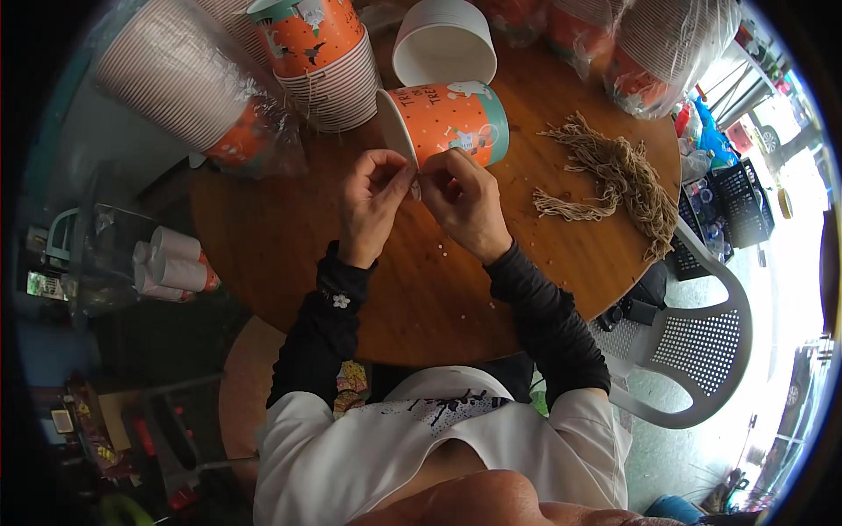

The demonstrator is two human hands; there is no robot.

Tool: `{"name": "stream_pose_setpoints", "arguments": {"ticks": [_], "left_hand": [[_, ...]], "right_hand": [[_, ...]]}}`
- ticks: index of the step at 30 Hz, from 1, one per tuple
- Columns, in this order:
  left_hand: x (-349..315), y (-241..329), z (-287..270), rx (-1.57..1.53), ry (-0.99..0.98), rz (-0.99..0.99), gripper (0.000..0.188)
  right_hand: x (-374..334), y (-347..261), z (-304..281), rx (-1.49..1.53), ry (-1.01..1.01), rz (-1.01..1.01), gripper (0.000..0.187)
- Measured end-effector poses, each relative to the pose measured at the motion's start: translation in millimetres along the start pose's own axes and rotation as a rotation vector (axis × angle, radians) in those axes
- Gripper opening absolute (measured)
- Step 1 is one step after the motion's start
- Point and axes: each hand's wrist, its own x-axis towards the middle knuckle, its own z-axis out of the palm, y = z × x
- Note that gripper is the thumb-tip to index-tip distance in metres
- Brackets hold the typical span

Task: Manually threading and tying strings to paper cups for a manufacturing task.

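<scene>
An orange paper bucket [447,119] with a teal base lies on its side on the wooden table, mouth to the left. At the near edge of its rim, my two hands meet. My left hand [375,206] is closed in a pinch on the mouth side. My right hand [467,202] is curled shut against the outer wall, its thumb and fingertips together. A tiny pale bit shows between the fingertips; what it is cannot be made out. To the right of my right hand lies a loose bundle of tan strings [624,180].
Behind stands a stack of nested orange buckets [329,83], beside a plain white bucket [445,48]. Plastic-wrapped bucket stacks [175,74] fill the far left and far right. A grey plastic chair [702,346] and black crates [741,203] stand right of the round table [403,307].
</scene>
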Motion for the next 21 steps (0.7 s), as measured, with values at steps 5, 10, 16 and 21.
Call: {"name": "stream_pose_setpoints", "arguments": {"ticks": [5, 10, 16, 21], "left_hand": [[-3.4, 1.3, 2.3, 0.398, 0.003, 0.249, 0.006], [0.8, 6.1, 3.7, 0.719, -0.004, 0.591, 0.008], [1.4, 9.3, -3.2, 0.437, -0.142, 0.268, 0.005], [6.5, 1.8, -17.6, -0.045, -0.265, -0.124, 0.011]], "right_hand": [[1.0, -1.5, -2.1, -0.025, -0.001, -0.033, 0.014], [1.0, -1.3, -3.9, -0.029, 0.0, -0.02, 0.013], [1.1, 8.2, -3.4, 0.144, -0.016, 0.138, 0.01], [-0.1, 5.8, -2.6, 0.168, -0.05, 0.114, 0.01]]}}
